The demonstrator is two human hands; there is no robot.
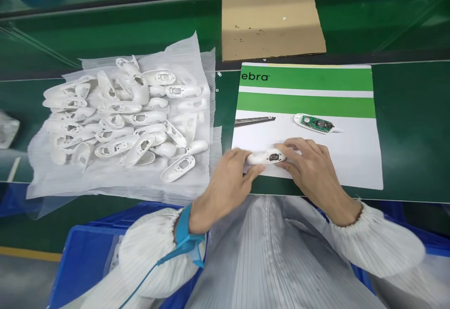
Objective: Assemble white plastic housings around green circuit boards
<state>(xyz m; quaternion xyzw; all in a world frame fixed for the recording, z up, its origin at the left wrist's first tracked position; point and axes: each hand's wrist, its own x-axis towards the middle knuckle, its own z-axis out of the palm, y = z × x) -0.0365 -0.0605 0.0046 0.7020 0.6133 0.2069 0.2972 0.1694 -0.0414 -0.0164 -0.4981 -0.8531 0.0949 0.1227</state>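
Head view: my left fingers [255, 170] and right fingers [284, 152] clench a white plastic shell [264, 157] over a green-and-white printed sheet [305, 78]; turning it looks called for.

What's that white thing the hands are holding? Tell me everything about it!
It is a long rounded white plastic shell, smooth and curved, with a dark part showing through a small window near one end. It lies sideways, held by the fingers of the person's left hand and right hand, over a white-and-green printed sheet. I cannot tell whether it touches the sheet.
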